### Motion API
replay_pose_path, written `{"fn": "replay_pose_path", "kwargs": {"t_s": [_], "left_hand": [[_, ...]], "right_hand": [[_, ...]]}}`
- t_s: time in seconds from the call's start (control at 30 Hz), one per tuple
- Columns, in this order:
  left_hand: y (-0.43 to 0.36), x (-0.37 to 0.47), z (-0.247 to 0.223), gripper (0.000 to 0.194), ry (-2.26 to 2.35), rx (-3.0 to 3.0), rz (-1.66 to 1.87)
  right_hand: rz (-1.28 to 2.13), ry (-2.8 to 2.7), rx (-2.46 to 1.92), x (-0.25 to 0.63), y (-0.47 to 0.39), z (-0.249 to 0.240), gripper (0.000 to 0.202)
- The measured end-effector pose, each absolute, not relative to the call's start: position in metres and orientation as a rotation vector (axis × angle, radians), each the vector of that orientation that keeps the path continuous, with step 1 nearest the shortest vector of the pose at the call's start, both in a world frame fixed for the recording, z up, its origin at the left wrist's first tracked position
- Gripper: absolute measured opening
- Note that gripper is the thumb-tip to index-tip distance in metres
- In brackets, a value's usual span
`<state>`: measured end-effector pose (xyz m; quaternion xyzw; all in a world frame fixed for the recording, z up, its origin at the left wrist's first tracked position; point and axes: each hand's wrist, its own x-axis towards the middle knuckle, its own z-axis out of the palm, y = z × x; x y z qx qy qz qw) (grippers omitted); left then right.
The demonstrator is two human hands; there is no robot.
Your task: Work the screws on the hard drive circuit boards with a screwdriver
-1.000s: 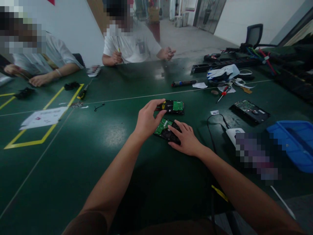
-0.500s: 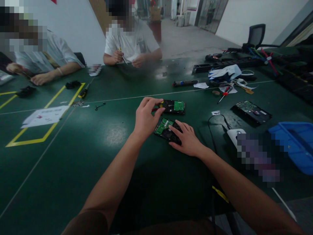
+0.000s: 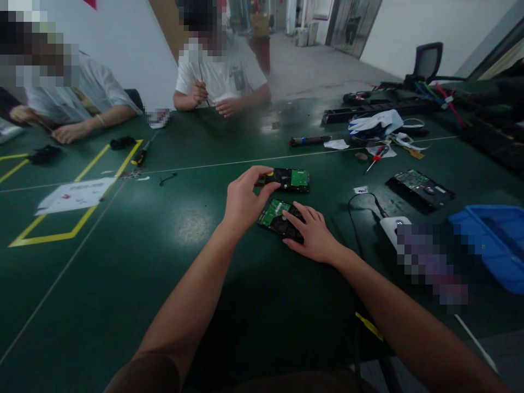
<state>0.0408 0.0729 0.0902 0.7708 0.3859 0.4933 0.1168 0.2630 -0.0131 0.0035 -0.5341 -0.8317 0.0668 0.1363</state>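
Observation:
Two black hard drives with green circuit boards lie on the dark green table, one behind the other. My left hand [image 3: 248, 196] grips the left end of the rear drive [image 3: 289, 179], fingertips on its far edge and thumb on its near edge. The front drive [image 3: 276, 214] lies at a slant, its green board at the left. Over its right part rests my right hand [image 3: 313, 232], with the fingers spread and the thumb at the near edge. A third hard drive [image 3: 421, 188] lies further right, away from both hands.
A blue bin [image 3: 491, 240] and a white device [image 3: 397, 226] with a black cable stand at the right. Behind are a red screwdriver [image 3: 376, 158], gloves [image 3: 374, 124] and a black cylindrical tool [image 3: 310, 141]. Paper [image 3: 76, 194] lies left. Two people sit across the table.
The thumb of my left hand has slid slightly right along the rear drive. My right hand has barely moved. Across the table, one person's hands have shifted a little.

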Motion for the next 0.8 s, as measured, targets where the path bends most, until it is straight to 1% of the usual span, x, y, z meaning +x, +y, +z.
{"fn": "replay_pose_path", "kwargs": {"t_s": [0.13,0.37,0.57,0.8], "left_hand": [[0.0714,0.0420,0.0897,0.021,1.127,2.258,1.460],[0.0728,0.0403,0.0910,0.019,0.989,2.358,1.524],[0.0720,0.0394,0.0924,0.026,1.036,2.389,1.500],[0.0756,0.0399,0.0862,0.028,1.028,2.339,1.487]], "right_hand": [[0.192,-2.404,-1.546,0.2626,-0.0138,0.0036,0.076],[0.202,-2.409,-1.549,0.2626,-0.0130,0.0034,0.076],[0.205,-2.411,-1.540,0.2638,-0.0127,0.0019,0.077],[0.217,-2.407,-1.552,0.2623,-0.0138,0.0057,0.077]]}}
